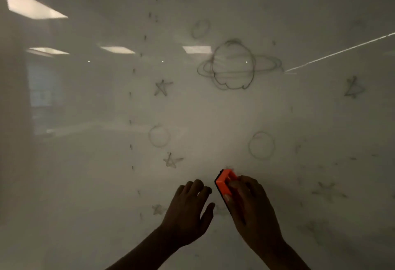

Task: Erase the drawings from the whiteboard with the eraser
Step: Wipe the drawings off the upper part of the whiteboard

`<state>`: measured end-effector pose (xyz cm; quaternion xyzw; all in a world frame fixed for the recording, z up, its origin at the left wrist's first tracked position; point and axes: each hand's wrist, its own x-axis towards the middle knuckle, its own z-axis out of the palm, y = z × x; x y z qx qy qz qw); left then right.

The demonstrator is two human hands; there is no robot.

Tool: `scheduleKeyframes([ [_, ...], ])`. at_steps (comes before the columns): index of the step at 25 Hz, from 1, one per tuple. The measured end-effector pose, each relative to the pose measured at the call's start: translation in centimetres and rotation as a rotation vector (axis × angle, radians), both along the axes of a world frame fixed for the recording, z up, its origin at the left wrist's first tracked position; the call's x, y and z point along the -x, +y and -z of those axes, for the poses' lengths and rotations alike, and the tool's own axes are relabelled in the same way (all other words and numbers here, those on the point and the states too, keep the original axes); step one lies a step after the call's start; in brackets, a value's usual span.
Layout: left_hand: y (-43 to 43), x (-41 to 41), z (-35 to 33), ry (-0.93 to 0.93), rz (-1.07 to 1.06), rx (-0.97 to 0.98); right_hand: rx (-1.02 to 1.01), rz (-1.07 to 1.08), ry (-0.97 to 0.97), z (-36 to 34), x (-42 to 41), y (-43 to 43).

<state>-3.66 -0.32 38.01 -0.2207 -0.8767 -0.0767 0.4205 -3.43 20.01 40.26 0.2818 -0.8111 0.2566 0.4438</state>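
A glossy whiteboard (85,184) fills the head view. On it are grey marker drawings: a ringed planet (235,65) at upper centre, several stars such as one star (163,87), and plain circles (261,145). A dotted line (130,122) runs down the left of the drawings. My right hand (250,207) grips an orange eraser (225,181) with a black felt edge, held against the board low in the centre. My left hand (190,207) rests beside it with fingers apart, holding nothing.
Ceiling lights (32,5) and a room reflect in the board's left half. A bright diagonal streak (342,50) crosses the upper right. Faint smudged stars (328,190) lie to the right of my right hand.
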Motion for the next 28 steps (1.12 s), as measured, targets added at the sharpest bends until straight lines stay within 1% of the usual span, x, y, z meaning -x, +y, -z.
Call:
scheduleKeyframes([
  [5, -4.0, 0.5, -10.9, 0.232, -0.029, 0.024, -0.003, 0.054, 0.213, -10.2, 1.1, -2.5],
  [10, -10.5, 1.5, -19.3, 0.370, -0.174, 0.110, -0.054, 0.075, 0.396, -19.3, 3.3, -7.8],
  [12, -14.5, 2.1, -21.6, 0.404, -0.259, 0.050, -0.086, 0.113, 0.476, -22.7, 4.2, -10.6],
  [14, -18.6, 3.3, -23.1, 0.412, -0.349, -0.079, -0.104, 0.167, 0.519, -25.4, 5.3, -13.1],
  [16, -22.0, 4.6, -23.8, 0.384, -0.408, -0.207, -0.121, 0.227, 0.525, -26.5, 6.4, -16.0],
  [17, -23.3, 5.3, -23.9, 0.379, -0.417, -0.233, -0.145, 0.248, 0.528, -26.1, 6.9, -17.4],
  [19, -25.1, 6.8, -23.6, 0.413, -0.392, -0.231, -0.264, 0.226, 0.568, -23.5, 8.2, -20.2],
  [20, -25.7, 7.5, -23.3, 0.442, -0.374, -0.221, -0.377, 0.175, 0.629, -21.6, 8.9, -21.3],
  [21, -26.3, 8.3, -22.9, 0.476, -0.353, -0.214, -0.535, 0.109, 0.690, -20.1, 9.6, -21.8],
  [22, -26.6, 8.8, -22.5, 0.508, -0.328, -0.214, -0.693, 0.044, 0.737, -19.8, 9.9, -21.7],
  [23, -26.9, 9.3, -22.1, 0.537, -0.300, -0.222, -0.814, -0.004, 0.774, -21.0, 10.1, -21.3],
  [24, -27.2, 9.7, -21.9, 0.559, -0.278, -0.231, -0.880, -0.021, 0.823, -23.1, 10.4, -21.1],
  [25, -27.5, 10.0, -21.9, 0.575, -0.261, -0.235, -0.884, -0.002, 0.862, -25.7, 10.5, -21.1],
  [26, -27.7, 10.3, -21.9, 0.587, -0.252, -0.235, -0.805, 0.050, 0.877, -28.5, 10.5, -21.5],
  [27, -27.8, 10.5, -21.9, 0.597, -0.248, -0.237, -0.647, 0.127, 0.855, -31.0, 10.2, -22.3],
  [28, -27.8, 10.6, -21.9, 0.604, -0.242, -0.240, -0.445, 0.201, 0.770, -32.4, 9.7, -23.7],
])
